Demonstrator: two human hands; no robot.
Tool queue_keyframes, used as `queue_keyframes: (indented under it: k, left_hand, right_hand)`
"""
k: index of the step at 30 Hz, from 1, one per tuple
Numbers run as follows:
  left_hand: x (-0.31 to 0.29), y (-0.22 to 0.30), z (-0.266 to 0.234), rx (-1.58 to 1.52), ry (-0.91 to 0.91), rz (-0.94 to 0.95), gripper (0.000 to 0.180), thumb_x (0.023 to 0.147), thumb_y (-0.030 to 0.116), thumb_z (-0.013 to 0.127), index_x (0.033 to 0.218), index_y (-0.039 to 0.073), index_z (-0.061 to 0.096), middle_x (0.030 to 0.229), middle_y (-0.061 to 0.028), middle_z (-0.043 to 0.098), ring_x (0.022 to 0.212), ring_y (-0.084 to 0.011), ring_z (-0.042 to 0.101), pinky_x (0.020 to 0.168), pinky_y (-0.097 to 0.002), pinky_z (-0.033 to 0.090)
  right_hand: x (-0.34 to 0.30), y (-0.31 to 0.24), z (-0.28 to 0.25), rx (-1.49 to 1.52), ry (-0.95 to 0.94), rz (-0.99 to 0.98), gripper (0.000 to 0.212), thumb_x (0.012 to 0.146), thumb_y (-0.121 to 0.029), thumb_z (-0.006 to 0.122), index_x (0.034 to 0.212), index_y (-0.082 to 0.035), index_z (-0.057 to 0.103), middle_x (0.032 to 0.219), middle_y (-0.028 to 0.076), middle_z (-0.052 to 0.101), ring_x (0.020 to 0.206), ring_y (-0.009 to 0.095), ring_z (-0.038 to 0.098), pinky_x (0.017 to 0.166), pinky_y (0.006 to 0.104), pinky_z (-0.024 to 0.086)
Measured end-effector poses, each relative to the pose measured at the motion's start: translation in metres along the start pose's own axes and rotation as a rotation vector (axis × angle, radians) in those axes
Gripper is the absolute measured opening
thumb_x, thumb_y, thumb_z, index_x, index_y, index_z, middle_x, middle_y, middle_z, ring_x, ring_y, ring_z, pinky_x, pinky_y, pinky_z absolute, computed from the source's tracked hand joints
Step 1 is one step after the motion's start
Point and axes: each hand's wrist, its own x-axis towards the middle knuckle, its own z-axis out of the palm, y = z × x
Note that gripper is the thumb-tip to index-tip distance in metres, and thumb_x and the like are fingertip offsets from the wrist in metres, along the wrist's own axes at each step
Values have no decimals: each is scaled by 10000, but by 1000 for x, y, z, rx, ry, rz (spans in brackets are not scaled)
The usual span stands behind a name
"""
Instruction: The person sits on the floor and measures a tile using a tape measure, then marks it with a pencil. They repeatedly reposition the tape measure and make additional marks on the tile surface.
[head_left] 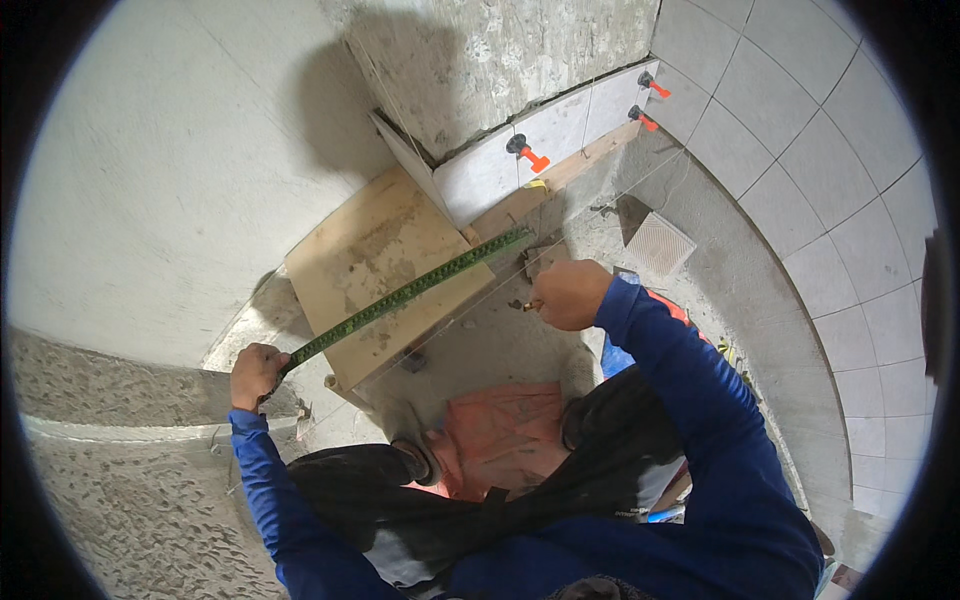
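Note:
My left hand [258,377] is closed around the end of a tape measure. Its long green blade [405,292] with dark markings stretches up and right, above a tan board [385,260], and its far end lies near the low tiled wall. The tape's case is mostly hidden by my fingers. Closed too, my right hand [570,295] grips a small thing with a yellowish-brown tip [535,305]; the rest of it is inside the fist, so its kind cannot be made out. The right hand does not touch the blade.
White wall tiles [560,125] carry orange-handled tile levellers [535,155] along the concrete wall. A thin string [640,182] crosses the work area. Loose tile pieces [660,245] lie right, a red sheet [505,430] between my feet. A rough concrete ledge [130,490] is at left.

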Motion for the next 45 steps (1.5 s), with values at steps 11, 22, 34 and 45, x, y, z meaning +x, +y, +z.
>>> queue_keyframes:
  k: [11, 22, 34, 45]
  left_hand:
    - [0, 7, -7, -78, -98, -57, 288, 794, 264, 665, 703, -9, 665, 654, -250, 563, 624, -413, 569, 593, -476, 419]
    - [-18, -36, 2, -161, -72, -126, 359, 790, 294, 672, 662, -34, 604, 541, -202, 476, 498, -298, 468, 518, -420, 357]
    - [-56, -121, -9, -202, -83, -307, 411, 824, 348, 693, 713, -45, 642, 509, -125, 513, 480, -186, 485, 492, -384, 362]
    - [18, -94, -9, 20, 278, -328, 301, 840, 266, 639, 830, -28, 702, 817, -272, 652, 801, -430, 652, 718, -468, 486]
  right_hand:
    - [-1, 1, 3, -46, 24, -57, 223, 780, -206, 558, 832, -54, 713, 821, 196, 689, 805, 384, 672, 701, 489, 530]
    - [1, -6, -3, 1, -9, -43, 213, 794, -144, 549, 849, -25, 717, 891, 222, 700, 855, 386, 689, 756, 462, 549]
    - [8, 1, 10, 3, 45, -60, 171, 752, -159, 567, 786, -73, 710, 776, 187, 676, 770, 385, 660, 695, 483, 521]
    - [15, -9, 1, 3, 41, -139, 177, 769, -142, 560, 792, -45, 707, 827, 216, 690, 801, 390, 685, 699, 472, 553]
